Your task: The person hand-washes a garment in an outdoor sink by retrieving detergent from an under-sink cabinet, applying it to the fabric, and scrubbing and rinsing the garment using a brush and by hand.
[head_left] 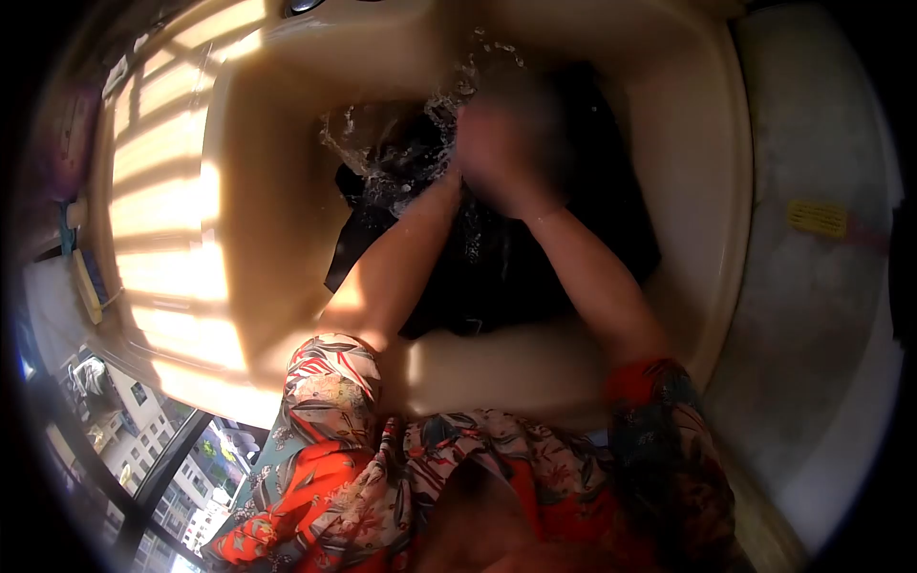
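Black cloth (592, 239) lies wet in a beige sink basin (683, 143), spread below and around my hands. Water splashes up just left of them. Both forearms reach into the basin and come together over the cloth. My right hand (506, 158) is smeared by motion, and its fingers cannot be made out. My left hand lies at the end of the left forearm, hidden by the splashing water and the blur beside my right hand. Whether either hand grips the cloth cannot be seen.
A grey ledge (802, 315) with a yellow object (817, 219) runs along the right. A shiny metal piece (304, 6) shows at the top edge. Sunlight stripes the basin's left side. A brush-like item (88, 286) and a window (181, 477) are at the left.
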The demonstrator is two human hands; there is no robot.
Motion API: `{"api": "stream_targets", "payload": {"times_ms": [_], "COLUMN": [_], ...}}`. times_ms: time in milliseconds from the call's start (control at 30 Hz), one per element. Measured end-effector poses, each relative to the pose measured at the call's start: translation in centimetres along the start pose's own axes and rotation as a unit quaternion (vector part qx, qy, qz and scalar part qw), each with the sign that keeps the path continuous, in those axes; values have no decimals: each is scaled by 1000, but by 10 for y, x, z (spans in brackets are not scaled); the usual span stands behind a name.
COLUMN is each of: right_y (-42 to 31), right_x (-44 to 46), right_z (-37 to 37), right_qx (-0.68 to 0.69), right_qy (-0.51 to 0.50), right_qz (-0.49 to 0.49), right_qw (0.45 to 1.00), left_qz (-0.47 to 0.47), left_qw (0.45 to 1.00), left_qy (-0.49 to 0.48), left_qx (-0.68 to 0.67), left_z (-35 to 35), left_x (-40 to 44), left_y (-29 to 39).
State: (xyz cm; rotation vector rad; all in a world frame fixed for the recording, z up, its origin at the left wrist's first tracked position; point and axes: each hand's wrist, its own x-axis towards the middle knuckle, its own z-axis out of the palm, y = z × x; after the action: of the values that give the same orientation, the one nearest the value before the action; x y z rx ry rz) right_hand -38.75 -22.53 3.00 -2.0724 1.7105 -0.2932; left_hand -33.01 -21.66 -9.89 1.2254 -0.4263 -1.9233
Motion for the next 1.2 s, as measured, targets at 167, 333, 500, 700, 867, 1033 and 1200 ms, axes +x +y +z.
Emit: {"api": "stream_targets", "payload": {"times_ms": [167,333,500,700,867,1033,1200], "right_y": [64,54,187,156,142,-10,41], "right_x": [26,12,61,26,44,-18,22], "right_z": [60,44,5,26,31,7,44], "right_qx": [-4,84,287,47,204,-2,42], "right_qy": [85,89,-45,-96,28,76,38], "right_qz": [17,6,291,47,50,-163,70], "right_qw": [996,992,911,993,977,984,996], "left_qz": [27,-17,-57,31,57,76,121], "left_qw": [999,981,986,999,998,994,976], "left_qy": [11,-108,21,16,3,9,10], "left_qx": [36,-158,-157,-35,-31,73,179], "left_z": [-1,-44,-1,-55,-89,-22,-22], "left_x": [12,38,-29,12,72,8,41], "left_y": [-20,-32,69,18,-32,2,-32]}}
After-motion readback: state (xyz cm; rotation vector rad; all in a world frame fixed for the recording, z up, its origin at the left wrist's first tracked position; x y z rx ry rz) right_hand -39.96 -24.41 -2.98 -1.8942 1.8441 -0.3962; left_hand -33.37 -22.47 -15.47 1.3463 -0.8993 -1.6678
